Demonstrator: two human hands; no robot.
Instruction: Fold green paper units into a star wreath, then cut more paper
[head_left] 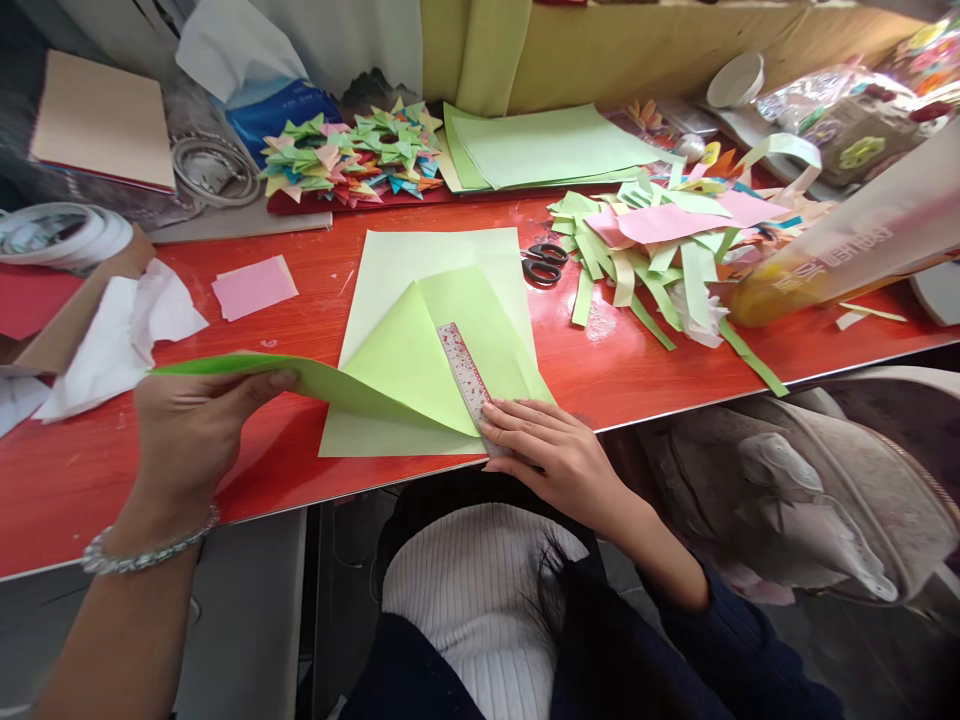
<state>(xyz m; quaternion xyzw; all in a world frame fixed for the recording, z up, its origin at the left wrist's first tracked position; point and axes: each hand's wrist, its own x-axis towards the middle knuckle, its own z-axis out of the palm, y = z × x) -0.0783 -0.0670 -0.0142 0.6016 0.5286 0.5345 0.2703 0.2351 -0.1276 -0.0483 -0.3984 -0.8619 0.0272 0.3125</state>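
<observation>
Your left hand [191, 430], a beaded bracelet on its wrist, grasps the raised left portion of a bright yellow-green sheet of paper [491, 310] between thumb and fingers. The sheet bends upward along a slanting line; its lifted part shows a smooth, curved surface and a more saturated green along the raised edge, while its right portion lies flat. It rests partly on a paler green rectangular sheet [390, 250], at the near edge of the glossy red tabletop [300, 260]. Your right hand [551, 445] is spread, its fingers pressing the near end of a narrow, translucent ruler with a red pattern [461, 365], which lies obliquely on the bright sheet beside the bend. Black-handled scissors [544, 265] lie just beyond the paler sheet's right edge.
</observation>
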